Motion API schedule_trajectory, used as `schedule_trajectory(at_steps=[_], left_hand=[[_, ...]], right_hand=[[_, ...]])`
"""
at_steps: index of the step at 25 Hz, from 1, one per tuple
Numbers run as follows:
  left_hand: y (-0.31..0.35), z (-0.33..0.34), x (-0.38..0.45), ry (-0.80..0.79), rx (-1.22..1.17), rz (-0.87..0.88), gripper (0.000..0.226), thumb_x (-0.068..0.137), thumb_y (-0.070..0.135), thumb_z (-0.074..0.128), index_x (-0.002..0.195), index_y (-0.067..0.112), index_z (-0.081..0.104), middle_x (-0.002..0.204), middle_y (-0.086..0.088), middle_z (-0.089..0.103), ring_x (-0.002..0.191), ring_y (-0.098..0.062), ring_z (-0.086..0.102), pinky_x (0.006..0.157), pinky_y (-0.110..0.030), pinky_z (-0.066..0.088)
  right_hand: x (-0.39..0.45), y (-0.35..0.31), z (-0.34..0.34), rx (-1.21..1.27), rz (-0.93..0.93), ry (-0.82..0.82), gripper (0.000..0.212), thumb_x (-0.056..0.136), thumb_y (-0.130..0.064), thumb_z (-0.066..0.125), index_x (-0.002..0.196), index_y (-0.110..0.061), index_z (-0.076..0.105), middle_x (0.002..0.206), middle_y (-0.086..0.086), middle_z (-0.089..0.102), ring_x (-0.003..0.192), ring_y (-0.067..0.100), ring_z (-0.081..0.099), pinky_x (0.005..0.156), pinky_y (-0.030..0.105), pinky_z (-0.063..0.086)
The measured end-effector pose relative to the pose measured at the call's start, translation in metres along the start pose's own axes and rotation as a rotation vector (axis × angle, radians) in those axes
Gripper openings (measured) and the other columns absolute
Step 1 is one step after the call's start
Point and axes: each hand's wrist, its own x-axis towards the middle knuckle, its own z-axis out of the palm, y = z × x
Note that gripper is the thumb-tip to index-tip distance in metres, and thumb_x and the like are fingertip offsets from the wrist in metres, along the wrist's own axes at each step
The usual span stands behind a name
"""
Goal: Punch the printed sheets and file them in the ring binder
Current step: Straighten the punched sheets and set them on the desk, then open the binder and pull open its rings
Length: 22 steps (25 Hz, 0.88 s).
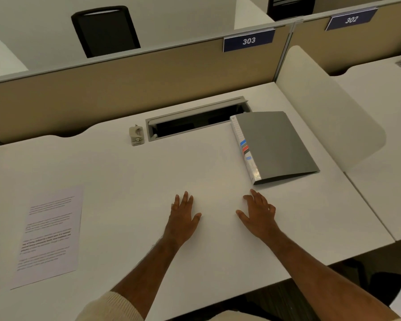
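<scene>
Printed sheets [48, 235] lie flat at near left of desk [148, 181], untouched. Hole punch [136, 135] far centre; grey binder [276, 147] closed at far right, contents unseen. Left hand [182, 218] and right hand [259, 216] rest palm-down between them, fingers spread, holding nothing. Judgement: square the sheets' edges first, then punch.

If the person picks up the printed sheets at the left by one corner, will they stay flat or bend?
The printed sheets look thin and lie flat on the desk, so they would probably droop when lifted by a corner. They seem light and may slide on the smooth top. Both hands rest empty, free to support them.
</scene>
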Motion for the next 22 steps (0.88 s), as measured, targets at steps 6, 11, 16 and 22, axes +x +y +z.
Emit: schedule_trajectory(at_steps=[6, 11, 16, 22], left_hand=[[0.016, 0.009, 0.004, -0.015, -0.024, -0.024, 0.072, 0.106, 0.048, 0.043, 0.165, 0.016, 0.015, 0.173, 0.003, -0.008, 0.158, -0.025, -0.016, 0.128, -0.04, 0.0], [0.022, 0.013, 0.006, -0.029, -0.024, -0.039, 0.075, 0.106, 0.049, 0.044, 0.165, 0.016, 0.012, 0.173, 0.003, -0.009, 0.158, -0.025, -0.015, 0.129, -0.04, 0.0], [0.02, 0.014, 0.006, -0.027, -0.03, -0.036, 0.076, 0.105, 0.049, 0.046, 0.165, 0.016, 0.011, 0.173, 0.003, -0.008, 0.159, -0.025, -0.014, 0.128, -0.038, -0.003], [0.02, 0.011, 0.003, -0.02, -0.061, -0.036, 0.074, 0.106, 0.045, 0.047, 0.165, 0.018, 0.013, 0.172, 0.005, -0.008, 0.159, -0.022, -0.013, 0.127, -0.036, -0.005]], right_hand=[[0.021, 0.023, -0.02, 0.838, 0.362, 0.199, 0.035, 0.088, -0.022, 0.071, 0.119, -0.02, 0.054, 0.124, 0.002, 0.06, 0.117, 0.025, 0.055, 0.099, 0.043, 0.045], [0.04, 0.032, -0.041, 1.413, 0.588, 0.222, 0.023, 0.094, -0.022, 0.067, 0.112, -0.014, 0.057, 0.101, 0.006, 0.061, 0.086, 0.016, 0.054, 0.073, 0.027, 0.048], [0.064, 0.035, -0.048, 1.704, 0.631, 0.256, 0.024, 0.095, -0.017, 0.066, 0.118, -0.01, 0.06, 0.111, 0.007, 0.065, 0.097, 0.019, 0.062, 0.074, 0.029, 0.051], [0.081, 0.027, -0.068, 1.825, 0.655, 0.288, 0.024, 0.097, -0.015, 0.064, 0.119, -0.013, 0.056, 0.114, 0.006, 0.065, 0.098, 0.02, 0.067, 0.077, 0.029, 0.055]])
